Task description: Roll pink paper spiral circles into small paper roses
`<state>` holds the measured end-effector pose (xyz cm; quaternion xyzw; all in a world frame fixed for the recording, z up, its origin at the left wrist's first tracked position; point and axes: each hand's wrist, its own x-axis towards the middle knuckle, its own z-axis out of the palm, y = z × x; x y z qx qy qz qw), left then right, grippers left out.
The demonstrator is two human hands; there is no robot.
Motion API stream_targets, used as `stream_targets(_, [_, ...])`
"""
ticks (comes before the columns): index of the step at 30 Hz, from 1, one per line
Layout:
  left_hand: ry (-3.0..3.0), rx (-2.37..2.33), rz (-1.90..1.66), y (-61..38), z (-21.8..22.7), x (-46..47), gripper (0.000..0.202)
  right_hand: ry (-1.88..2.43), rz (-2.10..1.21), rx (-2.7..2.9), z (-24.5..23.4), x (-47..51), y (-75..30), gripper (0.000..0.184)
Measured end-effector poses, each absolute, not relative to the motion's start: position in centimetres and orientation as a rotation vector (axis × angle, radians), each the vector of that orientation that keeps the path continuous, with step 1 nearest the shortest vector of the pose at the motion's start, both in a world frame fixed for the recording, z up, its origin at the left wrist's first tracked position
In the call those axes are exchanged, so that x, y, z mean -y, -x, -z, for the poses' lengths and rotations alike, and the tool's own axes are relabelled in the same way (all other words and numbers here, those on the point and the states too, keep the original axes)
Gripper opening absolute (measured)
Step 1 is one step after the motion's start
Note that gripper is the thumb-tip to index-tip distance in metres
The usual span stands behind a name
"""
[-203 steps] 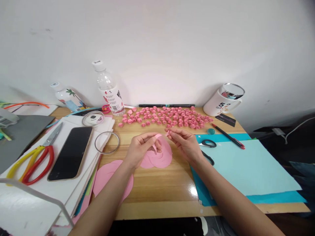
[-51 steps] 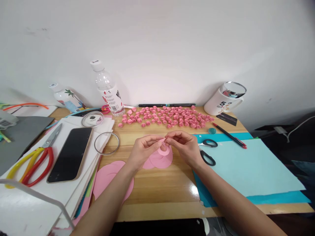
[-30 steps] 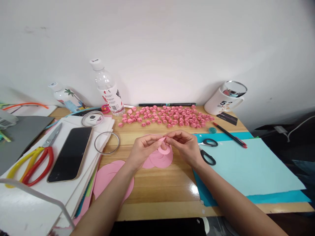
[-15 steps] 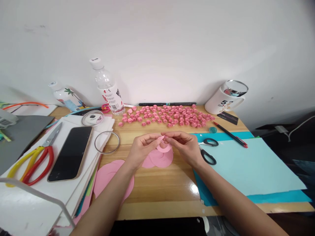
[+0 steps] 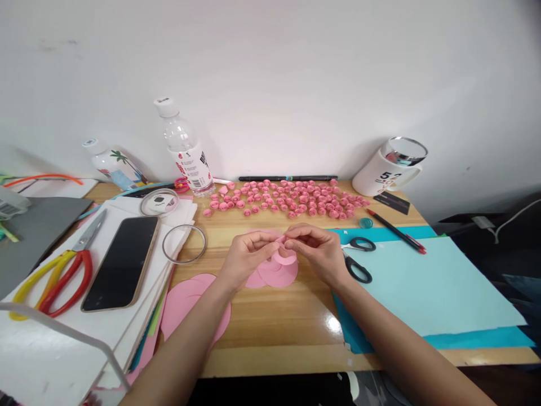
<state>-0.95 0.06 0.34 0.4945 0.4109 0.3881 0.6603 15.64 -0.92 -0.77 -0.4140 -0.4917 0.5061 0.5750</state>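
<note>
Fingertips of left hand (image 5: 247, 256) and right hand (image 5: 316, 249) nearly meeting, both pinched on a curled pink paper strip (image 5: 286, 260). Strip just over overlapping pink paper circles (image 5: 279, 277) on wooden desk (image 5: 283, 330). Beyond: scattered pink paper rosettes (image 5: 303, 199). Black-handled scissors (image 5: 353, 242) right of right hand.

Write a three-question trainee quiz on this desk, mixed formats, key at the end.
1. True or false: the phone lies on the white paper.
2. Fill in: the black card lies beside the white ____.
3. What do the left grip and right grip both pinch?

Key:
1. True.
2. Mug.
3. A curled pink strip.
</note>
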Motion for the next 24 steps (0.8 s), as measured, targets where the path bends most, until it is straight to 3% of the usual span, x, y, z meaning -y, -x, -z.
stream_targets(24, [-1.055, -0.928, -0.916, 0.77, -0.8, -0.16, 0.015, 0.955, -1.192, 1.247, 0.45, 1.14, -15.45, 0.01])
